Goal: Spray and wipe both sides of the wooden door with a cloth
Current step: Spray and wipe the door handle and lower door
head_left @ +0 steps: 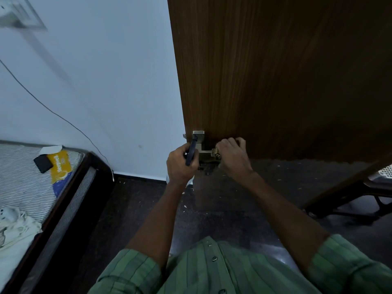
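The brown wooden door (275,71) fills the upper right, its edge facing the pale wall. A metal lock plate and handle (199,137) sit at the door's edge. My left hand (180,164) grips a dark blue spray head (192,152); a bit of pale bottle (168,179) shows under the wrist. My right hand (232,158) holds a small patterned cloth (216,153) bunched against the handle, fingers curled over it. Most of the cloth is hidden by the hand.
A bed (42,187) with a striped mattress and dark frame stands at the left, with a yellow packet (60,166) and a black item on it. A thin cable runs down the wall (95,81). A dark chair base (350,200) sits at right behind the door.
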A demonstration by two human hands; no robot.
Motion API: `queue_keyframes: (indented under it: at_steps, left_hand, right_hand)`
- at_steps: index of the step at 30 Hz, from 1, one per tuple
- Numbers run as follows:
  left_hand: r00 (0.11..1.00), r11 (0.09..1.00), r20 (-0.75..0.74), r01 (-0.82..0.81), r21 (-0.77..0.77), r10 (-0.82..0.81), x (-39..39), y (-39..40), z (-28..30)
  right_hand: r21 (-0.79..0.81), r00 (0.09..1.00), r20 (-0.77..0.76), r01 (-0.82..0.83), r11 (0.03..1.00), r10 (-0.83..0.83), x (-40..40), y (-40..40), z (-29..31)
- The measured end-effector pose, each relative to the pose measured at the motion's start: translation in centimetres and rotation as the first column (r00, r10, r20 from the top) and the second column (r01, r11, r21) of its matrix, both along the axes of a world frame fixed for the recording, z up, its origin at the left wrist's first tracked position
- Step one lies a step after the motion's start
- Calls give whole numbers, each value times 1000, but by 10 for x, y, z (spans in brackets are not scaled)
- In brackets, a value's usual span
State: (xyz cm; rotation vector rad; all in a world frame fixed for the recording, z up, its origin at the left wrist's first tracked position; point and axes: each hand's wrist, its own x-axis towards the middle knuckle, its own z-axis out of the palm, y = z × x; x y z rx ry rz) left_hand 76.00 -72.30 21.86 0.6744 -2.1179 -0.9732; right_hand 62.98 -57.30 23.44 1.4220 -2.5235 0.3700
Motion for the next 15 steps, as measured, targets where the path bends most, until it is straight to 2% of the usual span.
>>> queue_keyframes:
  at_steps: [4,6,7,8,9,10,11,13,14,15]
  left_hand:
    - [1000,1000,-5,20,1,-20,-2,4,1]
    - [1000,999,-6,30,19,-30,-1,7,-3]
    - [1000,999,-13,28,30,-28,-1,7,-4]
    - [999,999,-17,27,36,-27,-1,7,-4]
    - [1000,999,-17,27,31,-26,-1,7,-5]
    - [1000,999,-9,24,22,-24,0,7,-6]
    - [1000,1000,0,22,16,-22,1,7,-6]
    - [1000,1000,-14,11,12,-11,5,6,-6]
    - [1000,1000,-27,3,11,-2,6,5,-6]
    - [999,1000,-35,-7,10,8,7,5,-6]
  right_hand:
    - [-56,996,81,-37,998,41,24,-30,-1]
    - [-84,971,240,30,996,-9,14,-12,-2]
    - [-112,928,368,105,988,-57,7,1,-3]
    - [-146,830,551,203,968,-92,1,11,-3]
    - [-173,658,747,329,928,-94,-3,17,-4]
    - [-186,449,892,466,865,-49,-1,20,-6]
    - [-166,236,972,615,771,21,6,19,-10]
    - [-1,-165,953,839,545,255,28,11,-14]
    - [84,-305,861,875,477,408,38,7,-14]
    - [118,-381,747,883,455,544,46,2,-8]
